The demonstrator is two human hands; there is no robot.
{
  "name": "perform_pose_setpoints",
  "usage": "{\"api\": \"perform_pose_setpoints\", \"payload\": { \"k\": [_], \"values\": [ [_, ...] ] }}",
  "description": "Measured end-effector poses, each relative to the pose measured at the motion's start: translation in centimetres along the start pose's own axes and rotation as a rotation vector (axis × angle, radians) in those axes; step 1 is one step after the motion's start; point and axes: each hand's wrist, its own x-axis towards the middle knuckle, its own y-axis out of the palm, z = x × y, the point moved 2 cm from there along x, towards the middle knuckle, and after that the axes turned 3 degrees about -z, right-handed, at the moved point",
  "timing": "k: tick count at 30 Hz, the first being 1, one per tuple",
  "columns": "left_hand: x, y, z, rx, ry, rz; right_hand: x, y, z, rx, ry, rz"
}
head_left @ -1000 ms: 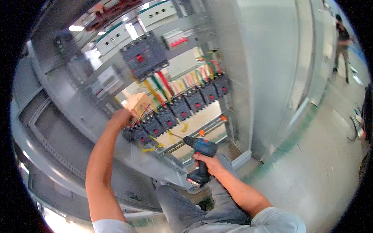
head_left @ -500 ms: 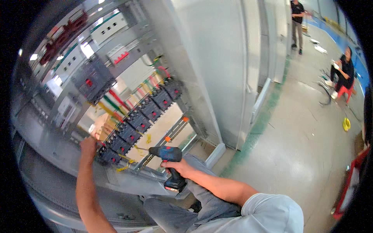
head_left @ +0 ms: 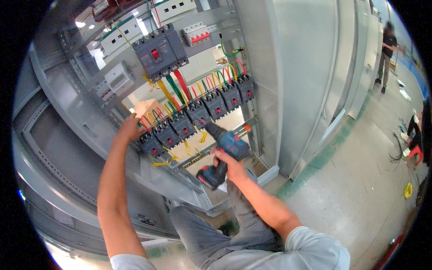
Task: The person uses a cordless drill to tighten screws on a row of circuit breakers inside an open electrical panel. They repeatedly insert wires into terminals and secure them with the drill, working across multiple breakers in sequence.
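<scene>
My right hand is wrapped round the grip of a blue and black cordless drill, its battery low on the left. The drill's nose points up and left at a row of dark grey circuit breakers with red switches; where its tip meets them is unclear. My left hand is at the row's left end, fingers curled beside red and green wires; what they pinch, if anything, is hidden. A larger breaker sits above, with yellow, green and red wires running down from it.
The grey metal cabinet frame surrounds the breakers. Yellow ties hang below them, and an orange round piece sits on the lower rail. At right, a person stands on the floor near a red stool and yellow coil.
The view has swung, so the cabinet sits further right in it. My right hand has raised the drill to the breaker row. My left hand stays at the row's left end.
</scene>
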Motion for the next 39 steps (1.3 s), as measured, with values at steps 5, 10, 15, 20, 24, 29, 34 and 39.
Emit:
{"api": "perform_pose_setpoints", "payload": {
  "k": [5, 10, 15, 20, 24, 29, 34, 39],
  "values": [
    [0.9, 1.9, 2.2, -0.214, -0.143, -0.168, 5.0, 6.8, 3.1, -0.112, -0.180, 0.075],
    [0.7, 3.3, 1.9, -0.493, -0.274, -0.348, 8.5, 10.0, 3.7, -0.147, -0.277, 0.110],
    [0.9, 4.6, 1.2, -0.632, -0.383, -0.451, 9.2, 10.7, 3.6, -0.204, -0.329, 0.065],
    [1.5, 8.2, 3.9, -0.913, -0.524, -0.509, 9.1, 10.7, 2.7, -0.232, -0.326, 0.035],
    [0.9, 7.2, 2.4, -1.204, -0.517, -0.355, 7.0, 9.0, 1.2, -0.299, -0.365, 0.116],
    [2.0, 5.2, 0.8, -1.443, -0.574, -0.298, 2.9, 7.2, -1.7, -0.349, -0.175, 0.105],
    [1.7, 5.3, 2.5, -1.260, -0.631, -0.272, 0.3, 6.6, -7.2, -0.317, -0.044, 0.192],
    [1.3, 5.2, 2.0, -1.019, -0.678, -0.224, -0.8, 6.0, -10.5, -0.413, 0.002, 0.203]
  ]
}}
